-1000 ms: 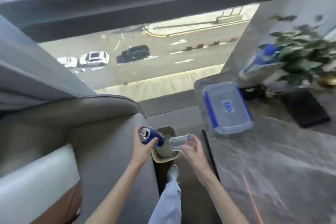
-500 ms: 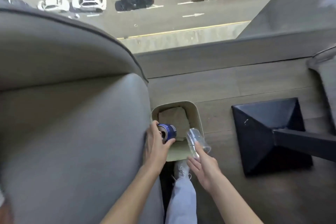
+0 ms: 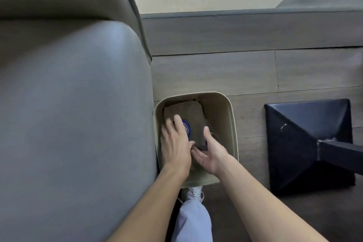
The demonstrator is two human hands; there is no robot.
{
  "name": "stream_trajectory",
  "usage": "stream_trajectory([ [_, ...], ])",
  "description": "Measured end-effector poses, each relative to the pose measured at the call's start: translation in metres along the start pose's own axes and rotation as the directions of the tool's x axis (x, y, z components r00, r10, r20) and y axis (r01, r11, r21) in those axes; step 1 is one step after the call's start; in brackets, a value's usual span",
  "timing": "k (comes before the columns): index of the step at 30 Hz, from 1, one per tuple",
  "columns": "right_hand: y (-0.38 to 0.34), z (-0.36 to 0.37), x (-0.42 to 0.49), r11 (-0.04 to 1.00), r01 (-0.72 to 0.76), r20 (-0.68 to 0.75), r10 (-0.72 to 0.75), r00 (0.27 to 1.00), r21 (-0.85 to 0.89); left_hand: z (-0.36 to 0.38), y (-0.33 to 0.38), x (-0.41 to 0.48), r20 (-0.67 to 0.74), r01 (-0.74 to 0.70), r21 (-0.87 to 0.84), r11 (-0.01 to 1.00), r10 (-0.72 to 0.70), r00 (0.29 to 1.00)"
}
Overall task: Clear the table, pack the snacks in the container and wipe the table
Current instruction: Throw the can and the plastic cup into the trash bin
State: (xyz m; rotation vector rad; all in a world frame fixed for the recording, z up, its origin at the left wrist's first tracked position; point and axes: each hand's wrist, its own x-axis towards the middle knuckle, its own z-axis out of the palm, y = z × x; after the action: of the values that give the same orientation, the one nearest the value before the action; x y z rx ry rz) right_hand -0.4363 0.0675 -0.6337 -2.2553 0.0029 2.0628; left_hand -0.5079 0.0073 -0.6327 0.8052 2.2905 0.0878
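A beige waste bin (image 3: 232,124) stands on the floor between the sofa and the table base, with crumpled brown paper (image 3: 188,111) inside it. My left hand (image 3: 175,145) reaches into the bin with its fingers stretched flat and apart. A blue drink can (image 3: 186,128) shows just under and beside those fingers, down in the bin. My right hand (image 3: 211,155) is over the bin too, palm open and thumb raised. A clear plastic cup (image 3: 206,142) is a dark blur between its thumb and fingers, apart from the palm.
A grey sofa (image 3: 74,114) fills the left side, tight against the bin. The black pyramid-shaped table base (image 3: 306,143) stands on the wooden floor at the right. My leg and white shoe (image 3: 193,194) are just below the bin. A window onto the street runs along the top.
I have leaned down from the table to the bin. Both hands moved into the bin; the grip on the can and on the cup has loosened and the fingers have spread.
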Motion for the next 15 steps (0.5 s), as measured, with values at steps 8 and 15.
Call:
stream_trajectory([
  [8,0.012,-0.02,-0.059,0.487,0.326,0.119,-0.407,0.905,-0.81,-0.052,-0.005,-0.039,0.217,-0.284,0.259,0.923,0.231,0.948],
  [15,-0.002,-0.057,-0.219,-0.239,0.299,0.383,-0.617,0.688,-0.924,-0.171,0.031,-0.128,0.298,-0.471,0.408,0.782,0.373,0.879],
])
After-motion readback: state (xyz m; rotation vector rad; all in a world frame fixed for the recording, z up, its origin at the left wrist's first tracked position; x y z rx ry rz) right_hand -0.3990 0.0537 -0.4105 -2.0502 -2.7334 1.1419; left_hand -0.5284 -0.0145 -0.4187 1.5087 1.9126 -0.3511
